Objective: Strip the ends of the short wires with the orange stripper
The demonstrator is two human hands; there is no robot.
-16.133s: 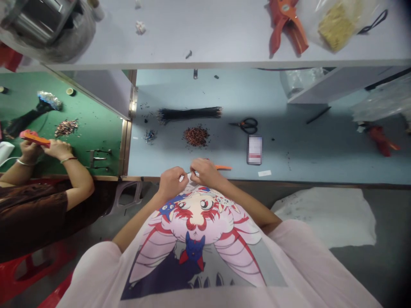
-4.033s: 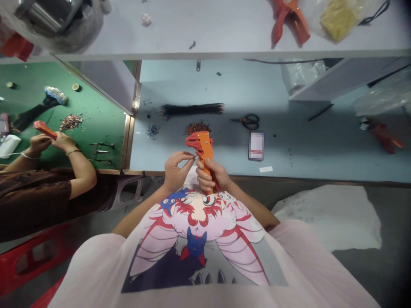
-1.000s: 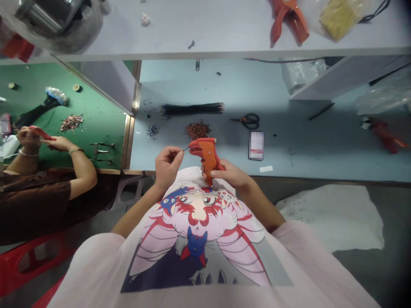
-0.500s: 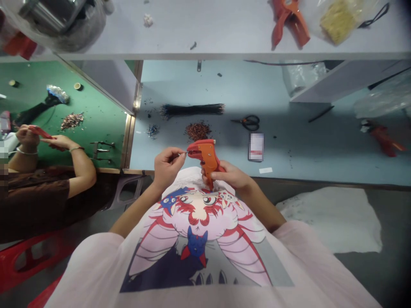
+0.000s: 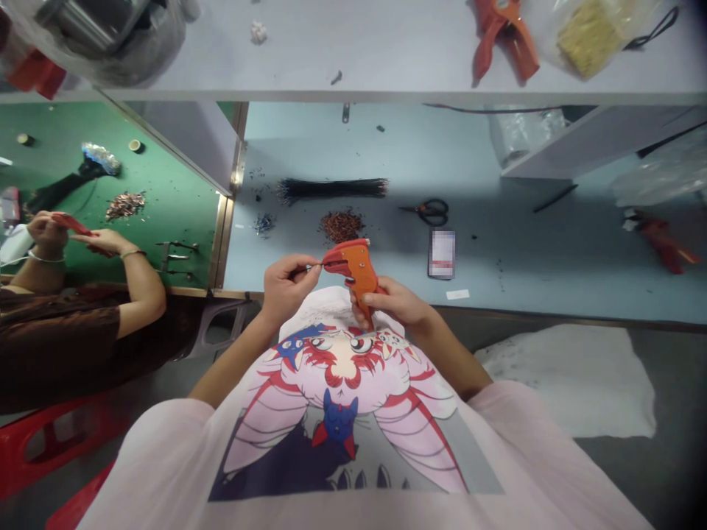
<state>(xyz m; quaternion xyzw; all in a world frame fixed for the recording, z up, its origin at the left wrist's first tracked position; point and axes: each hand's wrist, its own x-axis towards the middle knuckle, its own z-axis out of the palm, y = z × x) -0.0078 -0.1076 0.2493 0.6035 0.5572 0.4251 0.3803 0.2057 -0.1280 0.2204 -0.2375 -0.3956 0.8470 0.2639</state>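
Observation:
My right hand [image 5: 401, 300] is wrapped round the grip of an orange and red wire stripper [image 5: 360, 266], held upright in front of my shirt. The stripper's jaws point left, towards my left hand [image 5: 288, 288]. That hand is closed in a pinch, thumb against forefinger, on a thin dark wire [image 5: 319, 265]. Its short visible end sits at the jaw mouth; how far it reaches inside is hard to see. Behind the stripper lie a heap of brown offcuts [image 5: 341, 224] and a bundle of black wires [image 5: 334, 188].
Scissors [image 5: 431, 212] and a phone [image 5: 442, 254] lie on the blue table, right of the heap. Overhead, a white shelf [image 5: 387, 51] holds red-orange pliers [image 5: 504, 37] and plastic bags. At the left, a co-worker's hands [image 5: 102, 241] hold a red tool over a green table.
The stripper's grip has swung slightly to the right, and my right fingers on it have shifted a little. My left hand stays by the jaws; less wire shows beyond its fingertips.

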